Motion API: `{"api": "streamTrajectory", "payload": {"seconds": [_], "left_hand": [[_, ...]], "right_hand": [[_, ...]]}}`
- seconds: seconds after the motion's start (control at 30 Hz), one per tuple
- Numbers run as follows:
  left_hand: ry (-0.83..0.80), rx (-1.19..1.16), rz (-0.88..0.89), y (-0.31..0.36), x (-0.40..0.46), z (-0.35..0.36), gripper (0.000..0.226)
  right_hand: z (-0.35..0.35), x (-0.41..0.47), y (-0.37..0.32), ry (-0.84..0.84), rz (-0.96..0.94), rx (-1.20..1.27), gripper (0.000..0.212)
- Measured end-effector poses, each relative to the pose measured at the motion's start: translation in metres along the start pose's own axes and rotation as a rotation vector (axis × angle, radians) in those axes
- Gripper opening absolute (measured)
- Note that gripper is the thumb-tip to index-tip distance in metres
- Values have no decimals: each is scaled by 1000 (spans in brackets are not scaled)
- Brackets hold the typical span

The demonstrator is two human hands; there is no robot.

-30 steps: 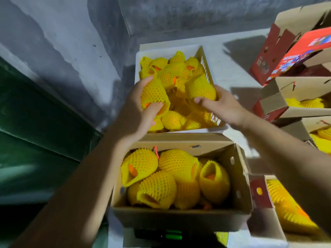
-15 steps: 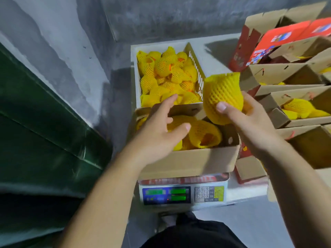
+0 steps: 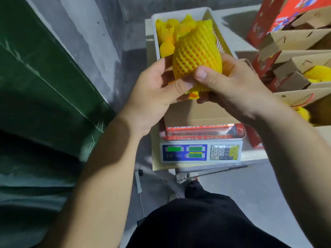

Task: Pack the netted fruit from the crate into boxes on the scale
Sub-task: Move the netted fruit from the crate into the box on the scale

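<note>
- Netted fruit (image 3: 196, 54), wrapped in yellow foam mesh, is held upright in mid-air between both hands, above the cardboard box (image 3: 200, 113); the open frill of the net points away toward the far crate
- the left hand (image 3: 157, 92) is curled against the fruit's left and lower side, its thumb laid across the lower edge of the net; the fruit is gripped by it
- the right hand (image 3: 227, 85) is wrapped round the fruit's right side, its thumb pressed on the near face of the mesh; the fruit is gripped by this hand as well
- the box is seen resting on the scale (image 3: 200, 152), with a red printed band along its near bottom edge; its contents are hidden behind the hands
- the scale's blue panel with green displays and a keypad is turned toward the near side; the readings are too blurred to be read
- the white crate (image 3: 179, 14) is placed just beyond the box, at the far end, with more netted fruit piled inside
- further open cartons (image 3: 293, 38), brown inside and red outside, are stacked to the right; yellow netted fruit is visible in some of them
- a green surface (image 3: 44, 86) is seen at the left against a grey wall
</note>
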State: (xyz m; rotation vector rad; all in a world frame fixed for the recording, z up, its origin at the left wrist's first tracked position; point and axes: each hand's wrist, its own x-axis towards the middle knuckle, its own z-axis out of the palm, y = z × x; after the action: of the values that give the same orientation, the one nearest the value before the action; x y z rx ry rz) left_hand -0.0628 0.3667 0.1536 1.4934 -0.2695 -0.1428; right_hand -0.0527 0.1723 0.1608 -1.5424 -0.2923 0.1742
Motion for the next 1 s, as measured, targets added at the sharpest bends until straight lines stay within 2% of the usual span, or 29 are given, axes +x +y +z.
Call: {"api": "streamTrajectory", "payload": {"seconds": [0.1, 0.23, 0.47, 0.6, 0.8, 0.9, 1.0], "left_hand": [[9, -35, -18, 1, -12, -4, 49], [33, -27, -21, 4, -22, -8, 44], [-16, 13, -16, 5, -25, -8, 37], [-48, 39, -2, 5, -23, -3, 41], [-54, 113, 1, -1, -20, -4, 47], [-49, 146, -30, -9, -18, -7, 57], [-21, 68, -97, -22, -20, -9, 65]], "right_hand": [[7, -6, -5, -50, -5, -33, 30], [10, -9, -8, -74, 0, -79, 49], [8, -17, -11, -113, 19, -129, 63], [1, -22, -11, -100, 23, -176, 64], [0, -26, -8, -82, -4, -196, 43], [1, -26, 0, -104, 46, -267, 51], [-4, -24, 0, -201, 40, -372, 58]]}}
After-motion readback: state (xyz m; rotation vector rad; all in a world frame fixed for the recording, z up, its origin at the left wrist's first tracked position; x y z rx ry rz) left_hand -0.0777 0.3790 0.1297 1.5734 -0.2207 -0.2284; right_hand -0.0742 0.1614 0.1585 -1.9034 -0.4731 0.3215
